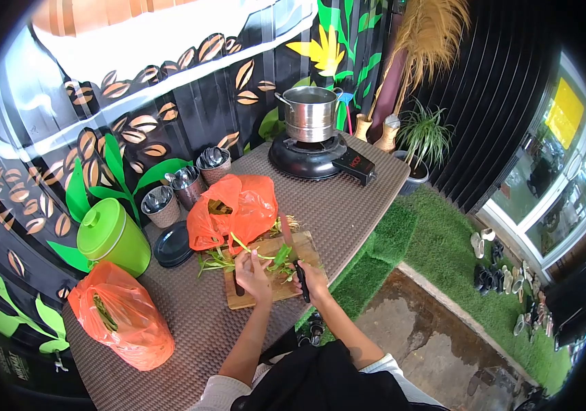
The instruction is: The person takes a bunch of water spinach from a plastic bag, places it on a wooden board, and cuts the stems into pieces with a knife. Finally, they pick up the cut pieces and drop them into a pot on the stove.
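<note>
My left hand pinches a pale green stem of a leafy vegetable over the wooden cutting board. In my right hand is a knife, gripped by its black handle, its blade pointing away from me. Cut or loose green leaves lie on the board between my hands. More stems and leaves spread past the board's left edge. Just behind the board sits an open orange plastic bag with greens inside. The fingertips of my right hand are partly hidden around the handle.
A second orange bag stands at the table's left, near a green lidded bucket. Dark plates and cups of cutlery line the wall side. At the far end, a steel pot rests on a black portable stove.
</note>
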Demonstrator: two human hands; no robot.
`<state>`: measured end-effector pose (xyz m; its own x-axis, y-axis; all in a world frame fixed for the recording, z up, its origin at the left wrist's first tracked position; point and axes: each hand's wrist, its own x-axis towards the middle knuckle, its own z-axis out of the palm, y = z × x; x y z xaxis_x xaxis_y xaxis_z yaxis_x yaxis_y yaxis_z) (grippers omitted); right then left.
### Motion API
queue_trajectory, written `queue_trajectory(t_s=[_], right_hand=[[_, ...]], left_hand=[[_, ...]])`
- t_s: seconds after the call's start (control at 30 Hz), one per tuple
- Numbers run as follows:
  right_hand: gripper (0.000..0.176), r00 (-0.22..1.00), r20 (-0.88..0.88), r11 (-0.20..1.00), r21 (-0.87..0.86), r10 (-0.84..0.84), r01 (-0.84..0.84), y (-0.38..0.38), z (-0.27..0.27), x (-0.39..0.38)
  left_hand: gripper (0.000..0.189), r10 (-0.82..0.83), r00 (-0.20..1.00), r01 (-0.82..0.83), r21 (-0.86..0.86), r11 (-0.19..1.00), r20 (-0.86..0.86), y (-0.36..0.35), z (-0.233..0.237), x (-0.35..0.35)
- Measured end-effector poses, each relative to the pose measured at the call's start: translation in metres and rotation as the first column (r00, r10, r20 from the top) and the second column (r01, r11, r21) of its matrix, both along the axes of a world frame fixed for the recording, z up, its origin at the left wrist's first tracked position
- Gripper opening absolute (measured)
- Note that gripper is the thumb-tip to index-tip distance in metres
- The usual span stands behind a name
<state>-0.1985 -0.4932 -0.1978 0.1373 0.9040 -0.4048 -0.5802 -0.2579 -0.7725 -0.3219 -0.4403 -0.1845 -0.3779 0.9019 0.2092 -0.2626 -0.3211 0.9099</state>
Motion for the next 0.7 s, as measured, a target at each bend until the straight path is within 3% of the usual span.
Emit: queue_trajectory(t_s=[0.1, 0.2, 0.3, 0.4, 0.53, 0.6, 0.7], right_hand=[[0.028, 0.989, 0.149, 0.998, 0.061, 0.003, -0.013, -0.002, -0.003, 0.007], [0.031, 0.997, 0.075, 0.993, 0.115, -0.001, -0.008, -0.004, 0.0, 0.011], [0.026, 0.991, 0.123, 0.97, 0.228, 0.056, -0.084, -0.01, 0.009, 0.015], [0.023, 0.962, 0.258, 0.972, 0.191, 0.085, -0.137, -0.009, 0.006, 0.017], [0.021, 0.974, 0.223, 0.98, 0.183, 0.041, -0.083, -0.01, 0.005, 0.015], [0.021, 0.929, 0.368, 0.978, 0.18, 0.031, -0.105, -0.009, 0.002, 0.017], [0.021, 0.962, 0.269, 0.968, 0.228, 0.041, -0.105, -0.01, 0.005, 0.018]], left_hand=[[0.024, 0.032, 0.999, -0.036, -0.094, 0.995, -0.039, 0.002, -0.007, -0.002], [0.027, -0.008, 0.999, 0.015, -0.135, 0.991, 0.048, 0.008, -0.023, -0.004], [0.027, -0.018, 1.0, 0.02, -0.166, 0.986, 0.014, 0.011, -0.031, -0.004], [0.026, 0.005, 0.997, 0.007, -0.159, 0.987, 0.075, 0.015, -0.034, -0.001], [0.025, -0.022, 1.0, 0.025, -0.205, 0.978, 0.021, 0.014, -0.032, -0.005], [0.025, -0.058, 0.997, 0.067, -0.219, 0.973, 0.051, 0.013, -0.032, -0.007], [0.024, -0.02, 1.0, 0.018, -0.23, 0.973, -0.007, 0.013, -0.03, -0.005]])
